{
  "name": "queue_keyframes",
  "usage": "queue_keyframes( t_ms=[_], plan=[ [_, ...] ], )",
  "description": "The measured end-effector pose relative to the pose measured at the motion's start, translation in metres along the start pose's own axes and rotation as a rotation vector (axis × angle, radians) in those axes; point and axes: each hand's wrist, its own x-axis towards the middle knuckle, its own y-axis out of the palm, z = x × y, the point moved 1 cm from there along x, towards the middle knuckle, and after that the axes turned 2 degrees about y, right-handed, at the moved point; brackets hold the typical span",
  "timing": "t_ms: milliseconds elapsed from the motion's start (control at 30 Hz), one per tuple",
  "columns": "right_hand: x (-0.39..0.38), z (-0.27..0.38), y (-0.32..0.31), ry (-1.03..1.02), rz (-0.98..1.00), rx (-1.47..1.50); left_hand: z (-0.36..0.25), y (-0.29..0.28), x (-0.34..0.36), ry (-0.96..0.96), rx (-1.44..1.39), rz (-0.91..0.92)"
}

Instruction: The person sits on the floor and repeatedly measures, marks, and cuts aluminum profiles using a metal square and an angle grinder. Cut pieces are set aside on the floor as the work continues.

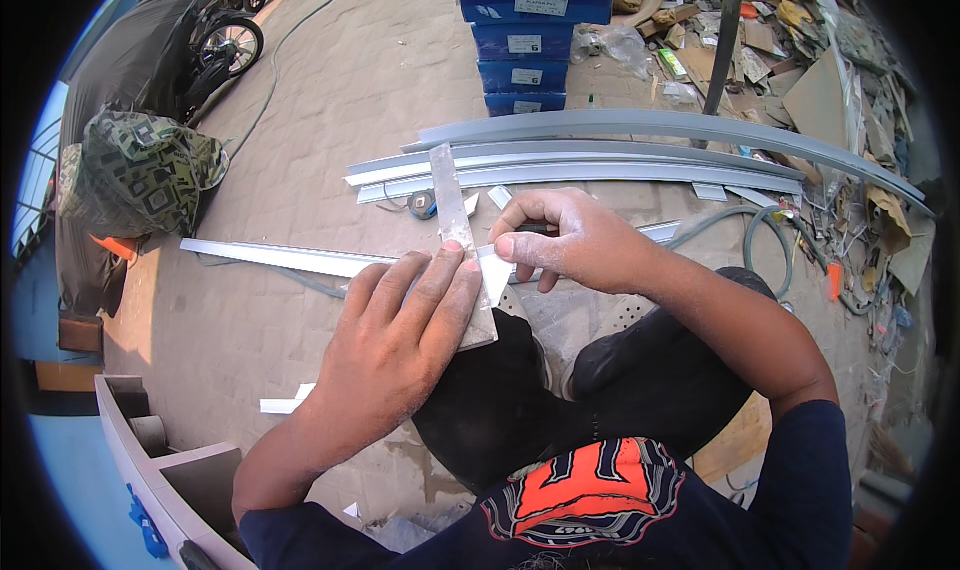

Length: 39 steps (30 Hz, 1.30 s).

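Note:
My left hand [405, 315] is closed over a flat grey metal straightedge [449, 192], its fingers stretched across it and the thumb hidden. The straightedge lies crosswise over a long white profile strip [300, 258], which runs out to the left. At the strip's right end, a white pointed piece [495, 275] shows between my hands. My right hand [570, 238] is closed in a pinch beside the straightedge, close to that end. A dark object shows partly behind its fingers, too hidden to name.
Long grey-white profiles [600, 160] lie on the paving ahead, with a blue tape measure [422, 204] near them. Blue boxes [525, 45] are stacked beyond. Rubble and scraps [790, 60] cover the right side. A hose [755, 240] curls there; a covered motorbike [140, 60] stands at left.

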Motion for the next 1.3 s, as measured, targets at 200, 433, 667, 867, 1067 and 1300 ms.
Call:
queue_keyframes(
  t_ms=[200, 433, 667, 867, 1067, 1300],
  plan=[
    [0.024, -0.026, -0.076, 0.173, -0.15, -0.159, 0.065, 0.078, 0.02, -0.187, -0.543, -0.107],
    [-0.02, -0.17, -0.196, 0.452, -0.358, -0.104, 0.098, 0.302, -0.033, -0.928, -1.876, -0.015],
    [-0.057, -0.287, -0.163, 0.414, -0.618, 0.534, 0.085, 0.434, -0.098, -1.013, -0.707, 0.355],
    [-0.04, -0.262, -0.154, 0.136, -0.677, 0.701, 0.123, 0.308, 0.058, -0.503, -1.107, 0.427],
    [-0.023, -0.192, -0.159, -0.144, -0.814, 0.675, 0.024, 0.228, 0.238, -0.34, -1.529, 0.361],
    [-0.085, -0.165, -0.167, -0.27, -1.047, 0.398, -0.062, 0.23, 0.303, -0.396, -1.977, -0.057]
  ],
)
